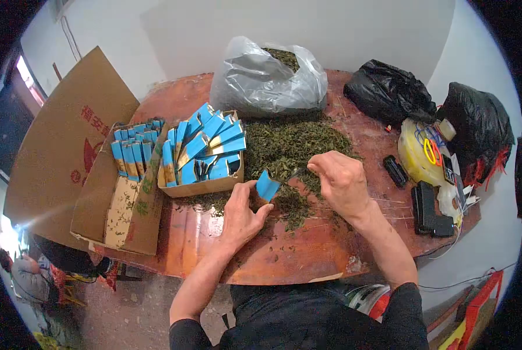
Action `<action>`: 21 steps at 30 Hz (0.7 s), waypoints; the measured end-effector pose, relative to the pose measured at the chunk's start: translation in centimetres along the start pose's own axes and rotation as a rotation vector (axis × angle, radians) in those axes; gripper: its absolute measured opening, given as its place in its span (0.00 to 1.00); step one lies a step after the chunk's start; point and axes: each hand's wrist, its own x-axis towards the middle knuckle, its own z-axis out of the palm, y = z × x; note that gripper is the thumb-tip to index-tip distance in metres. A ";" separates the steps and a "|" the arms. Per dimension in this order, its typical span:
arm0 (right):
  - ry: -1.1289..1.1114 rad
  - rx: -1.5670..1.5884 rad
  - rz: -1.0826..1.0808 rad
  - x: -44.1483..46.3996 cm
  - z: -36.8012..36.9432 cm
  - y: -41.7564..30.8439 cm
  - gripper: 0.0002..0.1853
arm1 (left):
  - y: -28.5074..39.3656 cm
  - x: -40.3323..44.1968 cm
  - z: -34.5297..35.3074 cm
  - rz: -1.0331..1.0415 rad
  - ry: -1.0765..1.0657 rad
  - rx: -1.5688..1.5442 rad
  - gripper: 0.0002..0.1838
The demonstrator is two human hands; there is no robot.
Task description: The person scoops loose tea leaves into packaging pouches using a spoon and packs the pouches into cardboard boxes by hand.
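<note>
Upright in my left hand is a small blue packet, gripped between thumb and fingers over the table's near half. My right hand is closed in a pinch just to the right of the packet. From its fingertips a small thin spoon-like tool points toward the packet's top; its exact shape is blurred. Dried green leaves are heaped behind and around both hands. A small box left of the packet holds many blue packets, several leaning with open ends.
A large carton with more blue packets stands at the left. At the back sits a clear plastic bag of leaves. Black bags, a yellowish tub with scissors, and a black case line the right side.
</note>
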 end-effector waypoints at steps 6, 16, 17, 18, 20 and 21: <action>-0.067 -0.051 -0.118 0.5 0.1 -0.1 0.13 | -0.2 -0.1 0.2 -0.011 -0.007 0.004 0.35; -0.083 -0.175 -0.309 0.8 -0.3 -1.1 0.07 | -0.1 0.1 0.3 -0.028 -0.002 -0.021 0.33; -0.060 -0.185 -0.323 0.8 -0.3 -1.1 0.07 | -0.2 0.0 0.3 -0.029 0.000 -0.027 0.33; -0.036 -0.196 -0.337 0.8 -0.2 -1.1 0.08 | -0.3 0.0 0.4 -0.024 0.000 -0.018 0.33; 0.000 -0.213 -0.363 0.9 -0.2 -1.1 0.10 | -0.5 0.1 0.4 -0.011 -0.002 0.000 0.33; 0.010 -0.217 -0.376 0.8 -0.2 -1.1 0.10 | -0.4 0.1 0.4 -0.012 -0.002 0.001 0.33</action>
